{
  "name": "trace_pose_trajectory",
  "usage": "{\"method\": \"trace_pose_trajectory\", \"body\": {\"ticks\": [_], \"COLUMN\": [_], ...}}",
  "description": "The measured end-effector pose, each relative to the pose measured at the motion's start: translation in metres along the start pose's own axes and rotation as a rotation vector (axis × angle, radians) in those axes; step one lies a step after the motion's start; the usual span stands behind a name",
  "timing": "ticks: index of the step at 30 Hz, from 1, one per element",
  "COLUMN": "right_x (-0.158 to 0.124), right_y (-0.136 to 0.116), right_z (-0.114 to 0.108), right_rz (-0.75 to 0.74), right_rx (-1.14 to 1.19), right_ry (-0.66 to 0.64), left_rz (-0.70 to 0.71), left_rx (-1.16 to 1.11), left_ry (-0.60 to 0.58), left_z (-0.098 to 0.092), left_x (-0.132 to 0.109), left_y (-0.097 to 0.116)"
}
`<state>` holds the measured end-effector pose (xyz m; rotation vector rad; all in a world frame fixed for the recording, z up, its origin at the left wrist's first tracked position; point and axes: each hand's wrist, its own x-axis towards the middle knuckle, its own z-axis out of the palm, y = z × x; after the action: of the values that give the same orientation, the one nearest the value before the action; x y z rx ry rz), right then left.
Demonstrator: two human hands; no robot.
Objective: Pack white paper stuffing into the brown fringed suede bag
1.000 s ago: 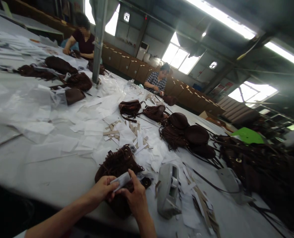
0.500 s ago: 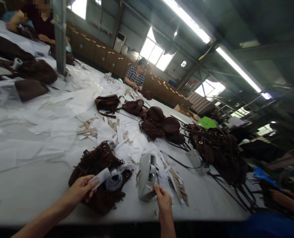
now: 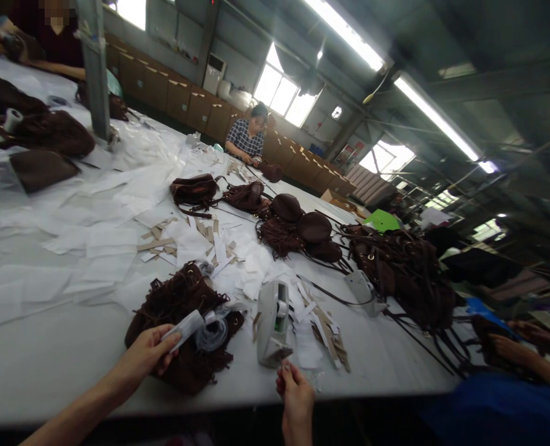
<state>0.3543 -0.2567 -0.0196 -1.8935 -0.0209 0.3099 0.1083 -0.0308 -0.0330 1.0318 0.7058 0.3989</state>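
Note:
My left hand [image 3: 152,350] is closed on a whitish, film-wrapped strip [image 3: 184,328], held between thumb and fingers above a dark brown fringed bag [image 3: 177,303]. Beside the strip, a coil of clear plastic wrapping [image 3: 212,332] rests on the bag, around what looks like a strap. To the right stands a grey tape dispenser [image 3: 266,322] with a roll inside. My right hand [image 3: 297,393] pinches at the dispenser's near end, thumb against finger, on what appears to be the end of the tape; the clear film itself hardly shows.
Paper strips [image 3: 324,328] lie right of the dispenser, near a second grey dispenser [image 3: 365,291]. Brown bags [image 3: 314,228] line the table's middle, with a larger pile [image 3: 400,272] at right. White sheets [image 3: 103,241] cover the left. Co-workers sit around; one's hand [image 3: 511,350] is at far right.
My right hand has drawn back from the dispenser's near end toward me, still pinching. My left hand keeps its hold on the strip. The view has shifted slightly.

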Motion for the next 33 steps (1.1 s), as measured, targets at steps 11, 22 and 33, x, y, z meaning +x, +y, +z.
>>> {"method": "trace_pose_trajectory", "body": {"ticks": [11, 22, 33], "right_x": [-0.048, -0.099, -0.101], "right_y": [-0.011, -0.06, -0.056], "right_z": [0.056, 0.167, 0.172], "right_rz": [-0.079, -0.244, -0.281], "right_rx": [-0.018, -0.2, -0.397], "right_ry": [-0.371, -0.819, -0.669], "left_rz": [0.108, 0.301, 0.254], "left_rx": [0.234, 0.406, 0.328], "left_ry": [0.046, 0.123, 0.106], "left_z": [0.004, 0.011, 0.007], "left_x": [0.002, -0.014, -0.013], "left_y": [-0.003, 0.011, 0.01]}}
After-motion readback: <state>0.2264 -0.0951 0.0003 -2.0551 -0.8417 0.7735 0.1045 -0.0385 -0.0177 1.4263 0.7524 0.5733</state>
